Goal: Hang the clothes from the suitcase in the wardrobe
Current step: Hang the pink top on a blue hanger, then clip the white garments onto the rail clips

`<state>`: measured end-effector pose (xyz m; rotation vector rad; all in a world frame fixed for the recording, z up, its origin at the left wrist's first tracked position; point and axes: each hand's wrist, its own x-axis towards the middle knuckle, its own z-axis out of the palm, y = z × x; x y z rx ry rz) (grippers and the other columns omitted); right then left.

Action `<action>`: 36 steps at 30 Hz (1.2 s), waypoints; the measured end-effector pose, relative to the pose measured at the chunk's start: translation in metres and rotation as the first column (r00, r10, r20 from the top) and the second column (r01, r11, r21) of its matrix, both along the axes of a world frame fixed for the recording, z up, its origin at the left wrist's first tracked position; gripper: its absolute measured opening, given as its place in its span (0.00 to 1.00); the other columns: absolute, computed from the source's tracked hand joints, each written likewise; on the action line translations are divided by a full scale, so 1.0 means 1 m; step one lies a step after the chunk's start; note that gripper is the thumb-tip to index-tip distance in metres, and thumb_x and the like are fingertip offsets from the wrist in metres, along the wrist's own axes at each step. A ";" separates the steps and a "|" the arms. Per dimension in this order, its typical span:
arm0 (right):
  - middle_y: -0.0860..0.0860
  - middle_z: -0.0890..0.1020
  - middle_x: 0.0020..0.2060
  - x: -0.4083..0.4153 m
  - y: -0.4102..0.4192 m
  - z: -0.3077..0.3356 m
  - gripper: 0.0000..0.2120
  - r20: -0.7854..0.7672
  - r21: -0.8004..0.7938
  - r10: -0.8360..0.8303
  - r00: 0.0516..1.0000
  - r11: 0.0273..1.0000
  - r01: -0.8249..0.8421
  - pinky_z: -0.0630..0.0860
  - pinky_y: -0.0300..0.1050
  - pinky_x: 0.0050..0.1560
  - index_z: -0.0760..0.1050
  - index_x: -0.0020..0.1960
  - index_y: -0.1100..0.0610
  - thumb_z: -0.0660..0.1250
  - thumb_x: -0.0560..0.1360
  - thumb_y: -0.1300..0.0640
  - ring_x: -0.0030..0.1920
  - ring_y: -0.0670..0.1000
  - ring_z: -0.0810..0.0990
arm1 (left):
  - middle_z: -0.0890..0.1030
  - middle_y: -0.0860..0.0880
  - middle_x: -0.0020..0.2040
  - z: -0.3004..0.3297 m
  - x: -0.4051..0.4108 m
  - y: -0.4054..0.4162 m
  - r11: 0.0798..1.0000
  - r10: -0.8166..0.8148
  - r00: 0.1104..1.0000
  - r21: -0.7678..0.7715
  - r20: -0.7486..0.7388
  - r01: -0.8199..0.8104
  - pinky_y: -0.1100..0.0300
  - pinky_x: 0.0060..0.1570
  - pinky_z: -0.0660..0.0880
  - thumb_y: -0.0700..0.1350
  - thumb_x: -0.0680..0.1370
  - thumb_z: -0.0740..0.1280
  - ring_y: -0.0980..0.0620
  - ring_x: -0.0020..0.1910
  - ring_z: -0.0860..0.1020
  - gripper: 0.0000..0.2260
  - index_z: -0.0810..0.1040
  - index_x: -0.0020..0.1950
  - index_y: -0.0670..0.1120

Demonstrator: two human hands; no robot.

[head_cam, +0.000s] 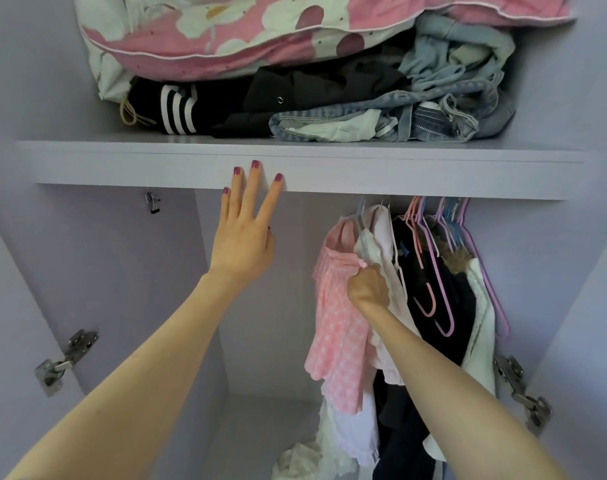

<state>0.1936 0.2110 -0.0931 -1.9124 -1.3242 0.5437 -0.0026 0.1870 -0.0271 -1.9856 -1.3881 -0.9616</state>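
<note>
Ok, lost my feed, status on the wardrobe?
Left hand open, fingertips on shelf edge. Right hand grips pink checked garment among hung clothes. Empty pink hangers crowd the right.

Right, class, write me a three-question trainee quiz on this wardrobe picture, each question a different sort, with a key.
1. True or false: the left hand grips a hanger.
2. Which hand holds the pink checked garment? A left, B right, C neither.
3. Fill in: the folded jeans lie on the ____.

Key: 1 false, its straight fingers rest against the shelf edge; 2 B, the right hand; 3 shelf.
</note>
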 end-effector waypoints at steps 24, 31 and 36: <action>0.56 0.75 0.62 0.032 -0.152 -0.092 0.16 0.036 -0.046 0.180 0.983 0.983 -0.178 0.70 0.43 0.56 0.69 0.65 0.64 0.59 0.79 0.59 0.58 0.56 0.77 | 0.72 0.44 0.64 -0.142 0.022 -0.109 0.669 -0.010 0.995 -0.739 0.098 0.080 0.49 0.49 0.74 0.42 0.80 0.55 0.39 0.57 0.74 0.17 0.66 0.68 0.47; 0.57 0.79 0.55 0.032 -0.284 -0.152 0.13 0.111 -0.282 0.217 0.970 0.943 -0.178 0.73 0.48 0.55 0.74 0.60 0.62 0.59 0.79 0.58 0.55 0.57 0.77 | 0.77 0.46 0.60 -0.209 0.031 -0.219 0.425 -0.146 0.976 -0.881 0.160 0.208 0.53 0.51 0.72 0.43 0.80 0.56 0.41 0.55 0.76 0.14 0.73 0.64 0.48; 0.54 0.76 0.62 0.040 -0.384 -0.185 0.16 0.047 -0.445 0.209 0.977 0.880 -0.167 0.71 0.46 0.60 0.70 0.66 0.58 0.58 0.80 0.55 0.61 0.56 0.75 | 0.78 0.49 0.60 -0.241 0.049 -0.293 0.270 -0.252 0.946 -0.924 0.204 0.271 0.61 0.53 0.69 0.43 0.80 0.57 0.48 0.57 0.76 0.14 0.74 0.64 0.48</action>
